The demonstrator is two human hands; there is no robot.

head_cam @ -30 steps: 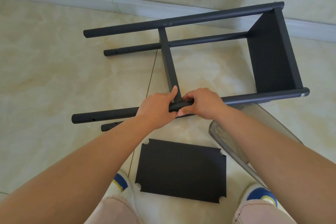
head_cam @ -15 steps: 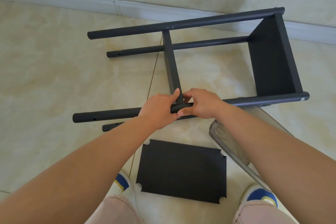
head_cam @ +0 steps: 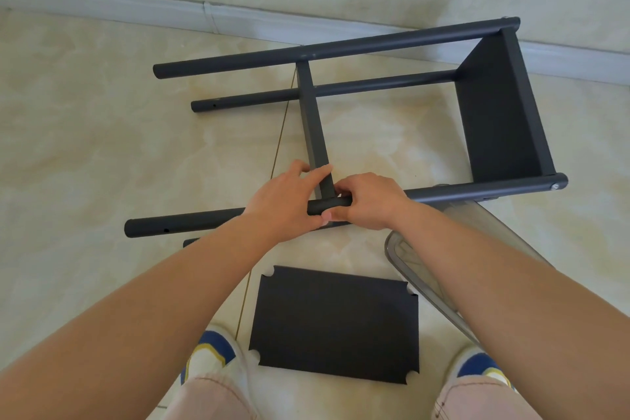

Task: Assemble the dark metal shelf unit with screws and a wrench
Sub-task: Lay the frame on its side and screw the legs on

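Note:
The dark metal shelf unit lies on its side on the tiled floor, its tube legs pointing left. One shelf panel closes its right end and a second panel stands edge-on at mid length. My left hand grips the near leg tube where that middle panel meets it, index finger stretched along the panel. My right hand curls round the same tube just to the right, fingertips at the joint. Whether it holds a screw is hidden. A loose dark shelf panel lies flat between my feet.
A clear grey plastic container sits under my right forearm, beside the loose panel. A white baseboard runs along the wall behind the unit. My two shoes stand at the bottom edge.
The view has shifted slightly. My left index finger has slid a little further along the middle panel. Both hands stay at the same joint.

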